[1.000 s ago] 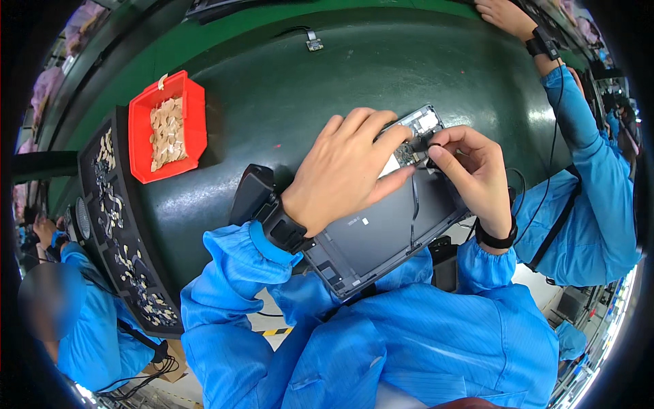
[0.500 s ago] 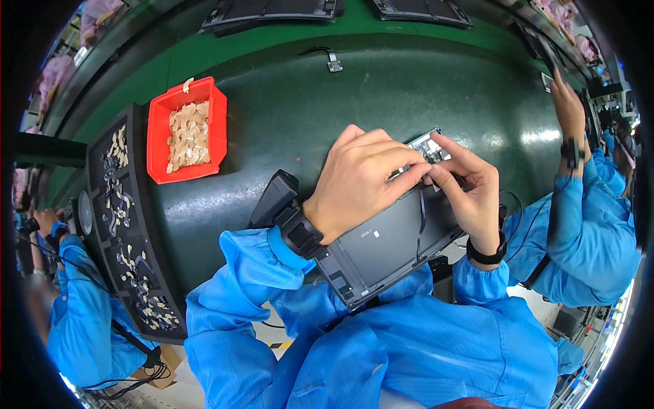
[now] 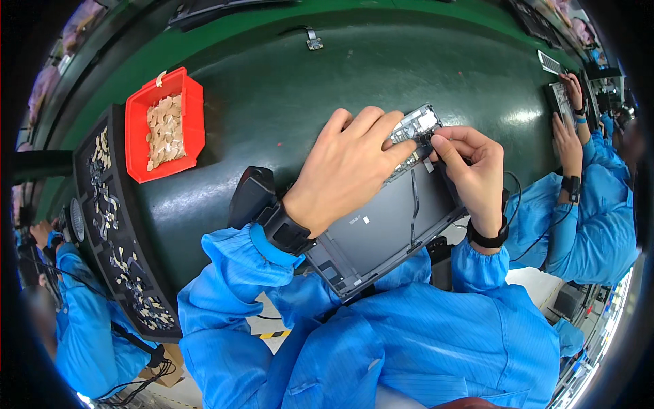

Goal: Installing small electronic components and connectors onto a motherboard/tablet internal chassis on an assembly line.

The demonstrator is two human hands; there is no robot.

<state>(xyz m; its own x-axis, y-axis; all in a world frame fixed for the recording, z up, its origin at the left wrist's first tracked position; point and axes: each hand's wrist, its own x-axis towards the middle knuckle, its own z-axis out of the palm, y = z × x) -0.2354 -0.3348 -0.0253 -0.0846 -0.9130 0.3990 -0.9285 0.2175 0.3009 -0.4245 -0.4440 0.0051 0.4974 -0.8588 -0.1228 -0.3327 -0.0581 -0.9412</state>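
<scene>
A dark grey laptop base (image 3: 381, 225) lies tilted at the near edge of the bench, with its circuit board (image 3: 419, 126) exposed along the far side. My left hand (image 3: 351, 167) lies across it from the left, fingers apart and bent, with the thumb reaching onto the board. From the right, my right hand (image 3: 477, 167) pinches at the board's edge with thumb and forefinger. Whatever sits between those fingertips is too small to make out. A thin black cable (image 3: 415, 201) runs over the flat panel below the board.
At left stands a red bin (image 3: 194, 126) of small tan pieces, beside a black compartment tray (image 3: 122, 238) with small parts. A small ribbon-cable board (image 3: 313, 41) lies farther back. At right, a co-worker's hands (image 3: 569, 136) handle another device (image 3: 562, 102).
My hands have parted slightly; the left thumb now rests on the board while the right fingertips stay pinched there. The co-worker's raised hand has come down to a device.
</scene>
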